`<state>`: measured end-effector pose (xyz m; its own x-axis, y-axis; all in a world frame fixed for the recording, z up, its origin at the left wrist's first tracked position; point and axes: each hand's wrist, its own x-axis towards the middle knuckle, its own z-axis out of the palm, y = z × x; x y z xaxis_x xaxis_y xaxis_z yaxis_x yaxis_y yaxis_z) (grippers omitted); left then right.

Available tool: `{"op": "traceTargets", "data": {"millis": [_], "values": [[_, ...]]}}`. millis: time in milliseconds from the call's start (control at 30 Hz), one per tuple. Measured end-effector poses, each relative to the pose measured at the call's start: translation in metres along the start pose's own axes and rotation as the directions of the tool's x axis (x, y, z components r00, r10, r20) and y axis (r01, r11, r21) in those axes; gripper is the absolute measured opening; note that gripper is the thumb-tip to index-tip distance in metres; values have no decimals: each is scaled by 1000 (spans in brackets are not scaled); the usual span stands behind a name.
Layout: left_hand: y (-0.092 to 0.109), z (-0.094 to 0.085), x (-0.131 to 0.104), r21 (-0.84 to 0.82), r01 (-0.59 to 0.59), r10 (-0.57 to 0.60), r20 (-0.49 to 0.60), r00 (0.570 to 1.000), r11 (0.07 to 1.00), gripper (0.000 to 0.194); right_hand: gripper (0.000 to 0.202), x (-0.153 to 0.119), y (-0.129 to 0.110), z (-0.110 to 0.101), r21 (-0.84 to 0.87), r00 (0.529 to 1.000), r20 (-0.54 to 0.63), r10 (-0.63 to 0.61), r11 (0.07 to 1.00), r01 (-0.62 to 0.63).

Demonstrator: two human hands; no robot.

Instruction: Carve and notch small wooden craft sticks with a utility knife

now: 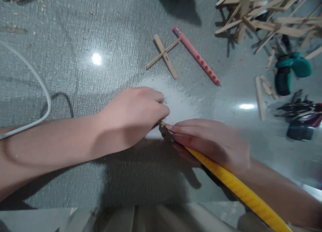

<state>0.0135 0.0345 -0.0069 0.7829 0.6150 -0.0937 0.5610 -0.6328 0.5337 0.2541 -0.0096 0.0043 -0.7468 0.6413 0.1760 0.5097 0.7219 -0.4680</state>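
My left hand (136,116) is closed near the middle of the grey textured table, its fingers curled round a small wooden stick (162,123) of which only the tip shows. Facing it, my right hand (211,138) grips a yellow tape measure (233,181) close to its metal end. That metal end meets the stick's tip, or nearly so; I cannot tell which. From there the tape blade runs under my right hand toward the lower right. Pale dust (176,94) covers the table around my fingers.
Beyond my hands lie two crossed wooden sticks (164,52) and a pink pencil (197,55). A stick structure (256,13) fills the far right, with a teal-handled tool (284,71), loose sticks (260,97) and dark tools (302,118) nearer. A white cable (46,94) crosses my left forearm.
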Motion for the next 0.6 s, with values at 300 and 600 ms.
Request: {"op": "traceTargets", "data": {"millis": [300,600], "values": [[1,1,4,18,10,-10,-13,1000,1000,18,20,8,-2,5,32,999,13,50,998,-50],[-2,-1,-1,26,-31,32,-20,999,999,27,17,4,-19,12,40,989,-111,98,995,-94]]}}
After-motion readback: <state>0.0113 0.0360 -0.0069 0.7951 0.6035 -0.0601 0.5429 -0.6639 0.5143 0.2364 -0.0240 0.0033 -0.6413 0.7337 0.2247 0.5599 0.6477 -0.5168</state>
